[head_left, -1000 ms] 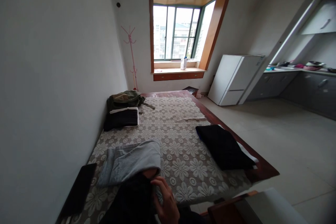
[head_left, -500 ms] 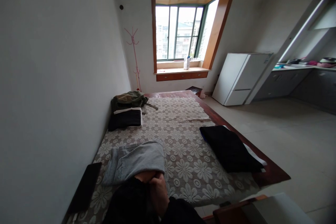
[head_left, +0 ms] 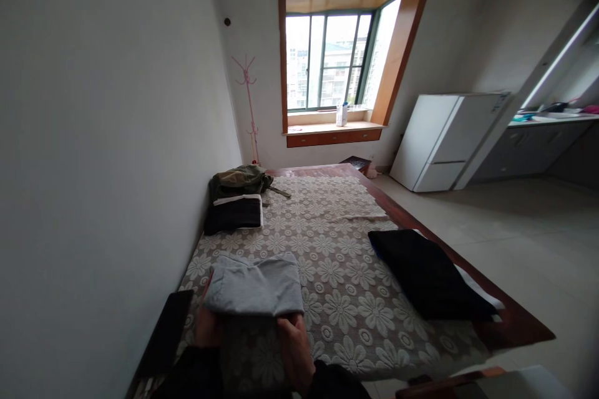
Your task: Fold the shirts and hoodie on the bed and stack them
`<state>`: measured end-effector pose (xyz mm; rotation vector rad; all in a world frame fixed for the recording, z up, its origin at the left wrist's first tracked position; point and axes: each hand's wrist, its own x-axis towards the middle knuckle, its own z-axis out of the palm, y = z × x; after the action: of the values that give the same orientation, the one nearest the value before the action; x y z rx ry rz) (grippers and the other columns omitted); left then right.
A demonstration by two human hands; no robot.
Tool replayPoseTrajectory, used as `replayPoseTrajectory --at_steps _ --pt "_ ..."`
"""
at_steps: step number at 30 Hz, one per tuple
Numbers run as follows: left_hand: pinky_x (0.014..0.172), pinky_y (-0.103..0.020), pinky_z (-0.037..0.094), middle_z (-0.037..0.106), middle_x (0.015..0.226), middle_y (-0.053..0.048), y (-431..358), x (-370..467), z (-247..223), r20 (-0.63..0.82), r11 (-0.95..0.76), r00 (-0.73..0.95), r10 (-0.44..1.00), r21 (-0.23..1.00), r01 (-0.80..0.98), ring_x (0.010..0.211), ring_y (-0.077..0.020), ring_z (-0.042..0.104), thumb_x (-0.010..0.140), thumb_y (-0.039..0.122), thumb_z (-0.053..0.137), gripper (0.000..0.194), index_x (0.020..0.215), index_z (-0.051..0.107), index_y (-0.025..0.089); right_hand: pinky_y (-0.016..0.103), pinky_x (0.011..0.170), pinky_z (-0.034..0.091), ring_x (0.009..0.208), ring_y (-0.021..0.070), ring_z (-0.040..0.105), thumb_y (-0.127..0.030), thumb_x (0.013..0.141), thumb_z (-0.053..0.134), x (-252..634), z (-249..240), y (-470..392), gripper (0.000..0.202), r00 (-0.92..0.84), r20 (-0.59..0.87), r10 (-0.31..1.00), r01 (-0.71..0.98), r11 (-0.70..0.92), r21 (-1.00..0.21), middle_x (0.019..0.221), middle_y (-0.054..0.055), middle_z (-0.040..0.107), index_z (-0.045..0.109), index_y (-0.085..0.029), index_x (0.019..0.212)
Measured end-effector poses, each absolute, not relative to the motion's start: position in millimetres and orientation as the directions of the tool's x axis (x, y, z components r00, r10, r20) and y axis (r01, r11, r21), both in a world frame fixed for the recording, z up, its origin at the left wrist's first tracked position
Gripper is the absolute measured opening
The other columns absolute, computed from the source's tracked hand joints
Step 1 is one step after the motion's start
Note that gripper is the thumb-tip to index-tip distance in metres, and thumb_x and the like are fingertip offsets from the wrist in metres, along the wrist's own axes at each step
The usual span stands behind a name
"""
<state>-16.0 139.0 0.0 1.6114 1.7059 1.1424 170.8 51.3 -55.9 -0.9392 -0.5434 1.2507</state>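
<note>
A folded light grey garment (head_left: 256, 285) is held by its near edge just above the patterned cover (head_left: 349, 305). My right hand (head_left: 296, 348) pinches its near right corner between thumb and fingers. At the garment's near left corner, my left hand (head_left: 207, 326) grips the side, its fingers partly hidden by the cloth. Both sleeves are black. Left of my left hand lies a flat black object (head_left: 167, 333).
Folded black clothing (head_left: 433, 274) lies on the right of the cover. A smaller black folded pile (head_left: 234, 213) and a green backpack (head_left: 241, 179) are by the left wall. A chair back (head_left: 449, 383) stands at bottom right.
My left hand has come out from under the grey garment to its left corner. The garment is now more compact and squared. The view has shifted slightly left.
</note>
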Motion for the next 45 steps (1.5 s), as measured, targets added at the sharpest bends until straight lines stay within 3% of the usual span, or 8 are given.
replayPoseTrajectory --at_steps 3,8,13,20,29,37,42,45 --pt "0.092 -0.052 0.059 0.078 0.104 -0.011 138 -41 8 0.001 0.046 -0.164 0.987 0.958 0.282 0.115 -0.0331 0.07 0.09 0.08 0.03 0.075 0.125 0.071 0.027 0.049 0.099 0.054 0.11 0.0346 0.068 -0.056 0.076 0.07 174 -54 51 0.043 0.23 -0.114 0.967 -0.572 0.04 -0.82 0.107 0.01 0.076 0.072 -0.028 0.108" --pt "0.098 -0.048 0.056 0.077 0.108 -0.015 153 -49 20 -0.238 0.243 -0.059 0.969 0.966 0.093 0.112 -0.0345 0.071 0.063 0.059 0.085 0.094 0.141 0.054 0.016 0.05 0.104 0.052 0.109 0.0336 0.068 -0.057 0.073 0.075 176 -49 50 0.04 0.183 -0.105 0.978 -0.615 0.031 -0.788 0.104 0.009 0.076 0.071 -0.03 0.103" --pt "0.096 -0.048 0.057 0.077 0.111 -0.013 170 -60 31 -0.14 0.146 -0.057 0.988 0.983 0.111 0.105 -0.0304 0.074 0.063 0.039 0.086 0.104 0.152 0.035 0.018 0.05 0.108 0.046 0.114 0.0319 0.065 -0.044 0.069 0.078 172 -48 48 0.045 0.2 -0.141 0.97 -0.618 0.013 -0.786 0.107 0.008 0.075 0.069 -0.027 0.11" --pt "0.101 -0.047 0.055 0.075 0.115 -0.017 172 -87 5 -0.084 0.14 -0.153 0.985 0.904 0.404 0.122 -0.035 0.067 0.064 0.035 0.084 0.076 0.131 0.058 0.014 0.043 0.11 0.043 0.121 0.0287 0.061 -0.038 0.069 0.079 171 -55 48 0.043 0.182 -0.219 0.959 -0.602 -0.068 -0.795 0.11 0.005 0.074 0.069 -0.024 0.109" --pt "0.105 -0.043 0.053 0.075 0.121 -0.015 171 -86 -10 -0.016 0.086 -0.167 0.986 0.904 0.42 0.123 -0.03 0.067 0.074 0.039 0.074 0.07 0.138 0.055 0.018 0.043 0.107 0.046 0.119 0.0296 0.062 -0.041 0.073 0.073 172 -54 48 0.038 0.175 -0.201 0.964 -0.544 -0.075 -0.836 0.111 0.005 0.073 0.07 -0.026 0.109" --pt "0.102 -0.042 0.055 0.074 0.123 -0.018 164 -92 -8 0.027 0.087 -0.223 0.975 0.867 0.49 0.115 -0.0288 0.071 0.079 0.043 0.068 0.066 0.138 0.055 0.017 0.043 0.101 0.05 0.112 0.0286 0.066 -0.04 0.088 0.062 208 -37 33 0.029 0.031 0.006 1.0 0.063 0.005 -0.998 0.113 0.007 0.074 0.074 -0.024 0.109" --pt "0.097 -0.041 0.057 0.075 0.12 -0.016 160 -94 -11 0.051 0.095 -0.232 0.971 0.81 0.579 0.105 -0.0283 0.075 0.076 0.044 0.067 0.065 0.136 0.058 0.019 0.034 0.081 0.056 0.09 0.0216 0.068 -0.026 0.093 0.053 235 -24 21 0.024 0.027 0.241 0.97 0.445 0.204 -0.872 0.104 0.007 0.071 0.07 -0.026 0.109" --pt "0.095 -0.04 0.058 0.076 0.117 -0.014 161 -89 -11 0.075 0.097 -0.236 0.969 0.761 0.642 0.1 -0.028 0.075 0.076 0.043 0.066 0.063 0.134 0.06 0.021 0.038 0.091 0.055 0.101 0.0243 0.065 -0.017 0.085 0.058 241 -22 31 0.053 0.025 0.355 0.934 0.674 0.247 -0.696 0.115 0.009 0.066 0.056 -0.026 0.138"
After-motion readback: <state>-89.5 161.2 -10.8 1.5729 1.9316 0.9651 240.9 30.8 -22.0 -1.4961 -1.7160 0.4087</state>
